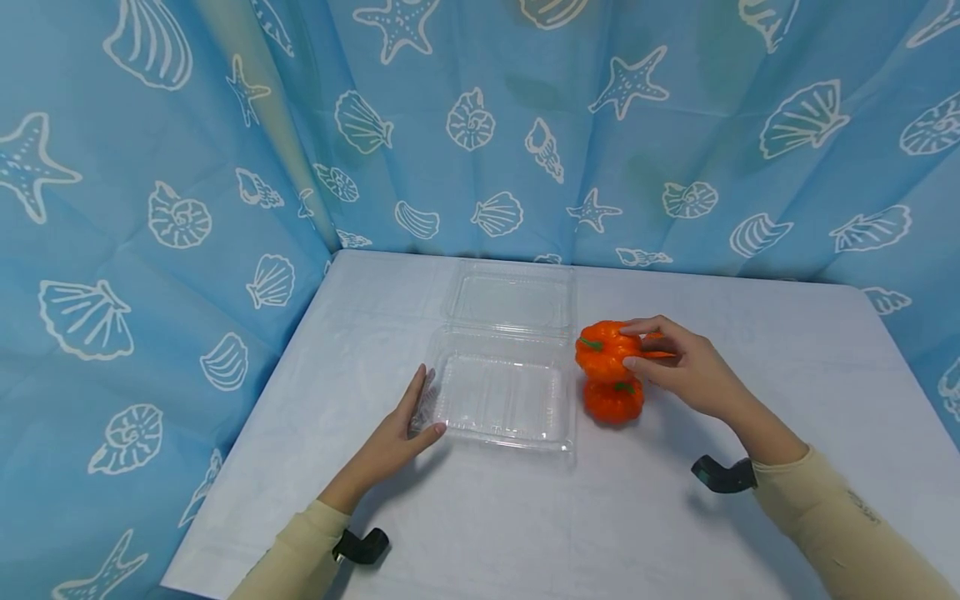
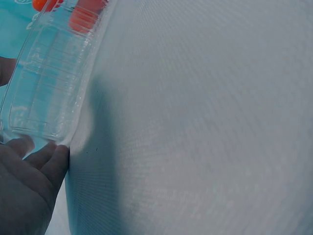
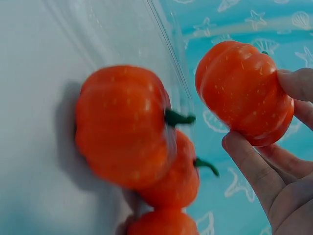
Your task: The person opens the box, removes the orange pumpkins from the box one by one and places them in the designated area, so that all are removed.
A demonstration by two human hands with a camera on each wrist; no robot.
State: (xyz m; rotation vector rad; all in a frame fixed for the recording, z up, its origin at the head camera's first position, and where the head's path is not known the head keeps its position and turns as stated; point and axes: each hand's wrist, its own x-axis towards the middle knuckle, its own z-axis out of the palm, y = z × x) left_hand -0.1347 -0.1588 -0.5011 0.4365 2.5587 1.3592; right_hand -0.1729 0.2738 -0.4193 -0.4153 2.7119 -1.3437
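My right hand grips a small orange pumpkin with a green stem, thumb on one side and fingers on the other. In the right wrist view that pumpkin is raised above the others. Another pumpkin sits on the table just nearer to me, and one more is partly hidden behind the right hand. A clear plastic clamshell container lies unfolded left of the pumpkins. With fingers extended, my left hand rests against its left side, thumb near the front corner.
The container's lid lies flat toward the back of the white-covered table. A blue curtain with shells and starfish hangs behind the table and at its left. Dark wrist mounts stick out from both sleeves.
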